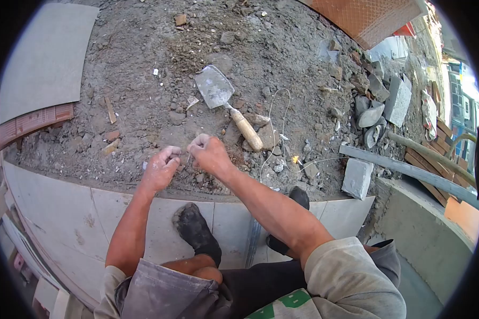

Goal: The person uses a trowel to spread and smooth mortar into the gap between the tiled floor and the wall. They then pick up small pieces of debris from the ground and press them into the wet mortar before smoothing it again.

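My left hand (pixel 161 167) is closed, thumb and fingers pressed together, just above the soil. Close on its right, my right hand (pixel 210 154) is pinched. A thin, small thing shows below its fingertips, too small to name. Pale dust coats the fingers of both hands. Beyond them a trowel (pixel 214 87) lies on the rough soil (pixel 143 101), its wooden handle (pixel 246 129) pointing toward me. To the right of the handle a thin pale string (pixel 287 106) loops over the ground and runs to a metal bar.
Pale tiles (pixel 138 215) form a row under my feet. A large grey tile (pixel 48 58) lies at upper left. On the right are a grey block (pixel 357 178), the long metal bar (pixel 410 173), broken rubble (pixel 372 114) and a low cement wall (pixel 426 228).
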Tool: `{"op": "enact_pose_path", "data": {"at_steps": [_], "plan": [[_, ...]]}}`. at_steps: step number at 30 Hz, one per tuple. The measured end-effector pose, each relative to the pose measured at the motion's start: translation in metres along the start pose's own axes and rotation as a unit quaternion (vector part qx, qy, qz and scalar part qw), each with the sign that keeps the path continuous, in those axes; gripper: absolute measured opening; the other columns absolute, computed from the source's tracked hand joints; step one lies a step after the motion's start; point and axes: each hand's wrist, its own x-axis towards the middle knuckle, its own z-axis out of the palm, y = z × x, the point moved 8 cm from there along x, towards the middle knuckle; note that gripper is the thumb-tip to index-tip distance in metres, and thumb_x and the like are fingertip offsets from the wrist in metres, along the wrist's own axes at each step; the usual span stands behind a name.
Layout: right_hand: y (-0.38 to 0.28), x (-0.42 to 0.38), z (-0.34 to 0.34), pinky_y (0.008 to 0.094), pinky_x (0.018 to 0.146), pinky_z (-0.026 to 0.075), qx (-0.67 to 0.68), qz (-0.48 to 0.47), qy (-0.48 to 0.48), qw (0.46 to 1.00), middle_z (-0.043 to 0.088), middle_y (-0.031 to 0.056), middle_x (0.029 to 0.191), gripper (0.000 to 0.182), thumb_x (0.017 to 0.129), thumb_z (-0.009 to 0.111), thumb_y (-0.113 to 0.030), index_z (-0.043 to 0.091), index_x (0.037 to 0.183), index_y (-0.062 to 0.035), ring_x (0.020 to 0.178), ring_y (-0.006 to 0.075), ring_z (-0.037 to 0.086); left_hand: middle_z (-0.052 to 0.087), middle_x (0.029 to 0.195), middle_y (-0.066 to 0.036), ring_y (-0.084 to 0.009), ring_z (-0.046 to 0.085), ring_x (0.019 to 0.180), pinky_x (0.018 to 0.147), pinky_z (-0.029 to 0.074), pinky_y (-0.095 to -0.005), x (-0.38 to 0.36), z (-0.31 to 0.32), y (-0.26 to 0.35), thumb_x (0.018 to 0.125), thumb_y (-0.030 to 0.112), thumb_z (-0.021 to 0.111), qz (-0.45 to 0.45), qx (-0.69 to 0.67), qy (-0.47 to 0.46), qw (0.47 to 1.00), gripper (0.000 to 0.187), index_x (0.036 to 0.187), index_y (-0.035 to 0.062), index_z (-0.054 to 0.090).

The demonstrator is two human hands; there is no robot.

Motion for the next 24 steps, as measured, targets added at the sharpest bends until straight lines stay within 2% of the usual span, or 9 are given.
{"op": "enact_pose_path", "data": {"at_steps": [2, 4, 5, 7, 12, 15, 18, 22, 24], "plan": [[0.008, -0.001, 0.006, 0.0366, 0.064, 0.049, 0.011, 0.032, -0.025, 0.999, 0.064, 0.0146, 0.069, 0.018, 0.077, 0.059, -0.017, 0.060, 0.075, 0.0008, 0.069, 0.0238, 0.064, 0.063, 0.080, -0.008, -0.0140, 0.061, 0.071, 0.067, 0.050, -0.0310, -0.002, 0.016, 0.002, 0.086, 0.010, 0.051, -0.006, -0.022, -0.044, 0.999, 0.020, 0.101, -0.0004, 0.058], [0.017, -0.004, 0.013, 0.0357, 0.061, 0.049, 0.016, 0.050, -0.046, 0.998, 0.064, 0.0143, 0.069, 0.018, 0.078, 0.059, -0.018, 0.060, 0.077, 0.0007, 0.065, 0.0231, 0.064, 0.064, 0.080, -0.009, -0.0149, 0.061, 0.071, 0.067, 0.049, -0.0325, 0.000, 0.022, 0.002, 0.084, 0.010, 0.051, -0.001, 0.118, -0.035, 0.992, 0.017, 0.095, -0.0006, 0.059], [0.026, -0.004, 0.016, 0.0357, 0.061, 0.049, 0.018, 0.047, -0.057, 0.997, 0.064, 0.0143, 0.069, 0.018, 0.078, 0.059, -0.018, 0.060, 0.077, 0.0007, 0.065, 0.0231, 0.064, 0.065, 0.079, -0.010, -0.0154, 0.061, 0.071, 0.067, 0.049, -0.0332, 0.002, 0.027, -0.008, 0.083, 0.010, 0.050, 0.003, 0.120, -0.028, 0.992, 0.018, 0.094, 0.0000, 0.059], [0.028, -0.001, 0.016, 0.0247, 0.047, 0.045, -0.045, -0.018, -0.040, 0.998, 0.060, 0.0054, 0.067, 0.011, 0.084, 0.056, -0.012, 0.053, 0.080, -0.0017, 0.055, 0.0105, 0.056, 0.065, 0.079, -0.010, -0.0158, 0.061, 0.071, 0.066, 0.048, -0.0339, 0.002, 0.027, -0.010, 0.082, 0.010, 0.050, 0.000, 0.123, -0.005, 0.992, 0.018, 0.094, 0.0005, 0.059], [0.011, -0.012, 0.016, 0.0233, 0.048, 0.044, 0.036, 0.017, -0.074, 0.996, 0.059, 0.0034, 0.065, 0.012, 0.086, 0.057, -0.013, 0.058, 0.084, -0.0015, 0.054, 0.0097, 0.054, 0.064, 0.075, -0.007, -0.0147, 0.060, 0.068, 0.065, 0.047, -0.0339, -0.004, 0.031, -0.007, 0.089, 0.020, 0.052, -0.014, 0.048, -0.070, 0.996, 0.020, 0.095, 0.0029, 0.060], [0.009, -0.012, 0.020, 0.0306, 0.060, 0.048, 0.042, 0.031, -0.099, 0.994, 0.063, 0.0071, 0.069, 0.019, 0.084, 0.059, -0.018, 0.064, 0.091, -0.0002, 0.061, 0.0145, 0.059, 0.064, 0.077, -0.006, -0.0144, 0.060, 0.067, 0.064, 0.047, -0.0330, -0.001, 0.032, -0.020, 0.092, 0.025, 0.052, -0.060, 0.032, -0.082, 0.994, 0.023, 0.096, 0.0042, 0.060], [-0.008, -0.008, 0.014, 0.0312, 0.067, 0.050, -0.110, -0.060, -0.097, 0.987, 0.068, 0.0111, 0.079, 0.030, 0.084, 0.061, -0.026, 0.065, 0.102, -0.0031, 0.069, 0.0185, 0.064, 0.064, 0.076, -0.006, -0.0167, 0.062, 0.068, 0.065, 0.049, -0.0341, -0.001, 0.031, -0.022, 0.093, 0.027, 0.049, -0.047, 0.063, -0.066, 0.995, 0.025, 0.096, 0.0038, 0.059], [-0.015, -0.008, 0.013, 0.0364, 0.073, 0.050, -0.117, -0.072, -0.055, 0.989, 0.068, 0.0150, 0.084, 0.032, 0.083, 0.062, -0.032, 0.066, 0.099, -0.0036, 0.077, 0.0262, 0.065, 0.066, 0.076, -0.008, -0.0188, 0.066, 0.071, 0.067, 0.051, -0.0362, 0.002, 0.042, -0.021, 0.095, 0.028, 0.044, -0.047, 0.176, -0.096, 0.978, 0.030, 0.094, 0.0006, 0.056], [-0.018, -0.010, 0.016, 0.0411, 0.077, 0.048, -0.222, -0.082, -0.099, 0.967, 0.066, 0.0195, 0.088, 0.034, 0.083, 0.061, -0.035, 0.065, 0.096, -0.0037, 0.084, 0.0340, 0.064, 0.066, 0.077, -0.009, -0.0191, 0.067, 0.071, 0.067, 0.051, -0.0362, 0.001, 0.047, -0.019, 0.095, 0.029, 0.043, -0.034, 0.241, -0.108, 0.964, 0.031, 0.094, 0.0003, 0.055]]}}
